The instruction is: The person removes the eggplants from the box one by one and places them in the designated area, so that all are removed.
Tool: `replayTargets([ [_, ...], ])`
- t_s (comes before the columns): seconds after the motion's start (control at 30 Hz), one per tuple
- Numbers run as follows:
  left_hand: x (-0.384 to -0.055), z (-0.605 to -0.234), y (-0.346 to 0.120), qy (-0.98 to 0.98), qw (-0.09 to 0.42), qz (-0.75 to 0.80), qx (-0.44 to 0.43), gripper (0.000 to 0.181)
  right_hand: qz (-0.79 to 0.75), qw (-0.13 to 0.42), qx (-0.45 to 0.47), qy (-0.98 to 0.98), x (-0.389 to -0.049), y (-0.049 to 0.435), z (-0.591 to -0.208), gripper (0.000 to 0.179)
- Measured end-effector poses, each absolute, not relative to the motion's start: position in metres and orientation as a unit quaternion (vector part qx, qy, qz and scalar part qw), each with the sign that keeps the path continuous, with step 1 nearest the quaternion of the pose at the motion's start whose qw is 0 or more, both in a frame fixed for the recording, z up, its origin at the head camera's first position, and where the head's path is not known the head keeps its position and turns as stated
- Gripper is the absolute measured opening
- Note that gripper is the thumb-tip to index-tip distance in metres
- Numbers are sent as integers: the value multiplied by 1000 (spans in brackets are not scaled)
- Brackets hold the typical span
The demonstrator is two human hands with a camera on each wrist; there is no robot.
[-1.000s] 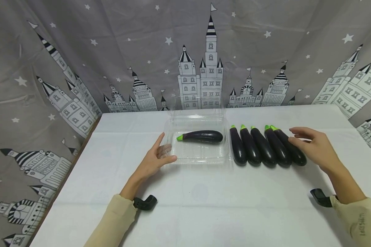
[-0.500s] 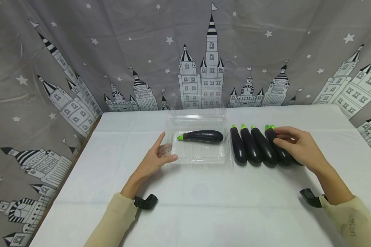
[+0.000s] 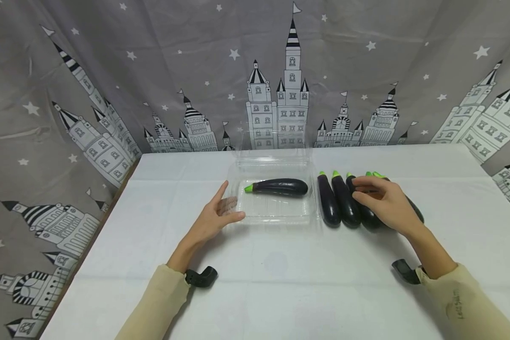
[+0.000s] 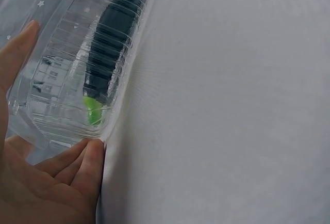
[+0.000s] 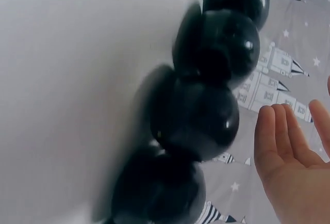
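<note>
An open clear plastic clamshell container (image 3: 276, 220) stands on the table with one dark eggplant (image 3: 280, 186) lying sideways in it, green stem to the left. My left hand (image 3: 208, 222) is at the container's left end, fingers spread and fairly straight. In the left wrist view its fingertips (image 4: 94, 144) touch the container's lower edge. To the right, several eggplants (image 3: 329, 203) lie side by side, stems away from me. My right hand (image 3: 386, 203) is above the row, holding nothing, and hides part of it. In the right wrist view the rounded eggplant ends (image 5: 196, 121) show apart from the fingers.
A white cloth (image 3: 272, 283) covers the table. The container's raised clear lid (image 3: 276, 141) leans toward the grey castle-print curtain (image 3: 165, 61) at the back. Each wrist carries a black camera mount, such as the left mount (image 3: 201, 277).
My right hand has moved left along the row, from beside the rightmost eggplant to above the middle ones. The left hand and the container have stayed in place.
</note>
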State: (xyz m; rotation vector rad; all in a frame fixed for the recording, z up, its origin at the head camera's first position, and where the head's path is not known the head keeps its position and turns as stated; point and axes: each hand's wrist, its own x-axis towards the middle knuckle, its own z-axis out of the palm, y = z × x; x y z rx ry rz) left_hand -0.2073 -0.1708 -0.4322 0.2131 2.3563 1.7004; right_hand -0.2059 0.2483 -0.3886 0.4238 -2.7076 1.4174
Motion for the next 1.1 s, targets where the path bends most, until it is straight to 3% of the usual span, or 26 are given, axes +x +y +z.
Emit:
replayTargets([
  [1.1,-208,-435,-172,804,111,580,71,101,516,-6,238,-823,-230,136,-380,34],
])
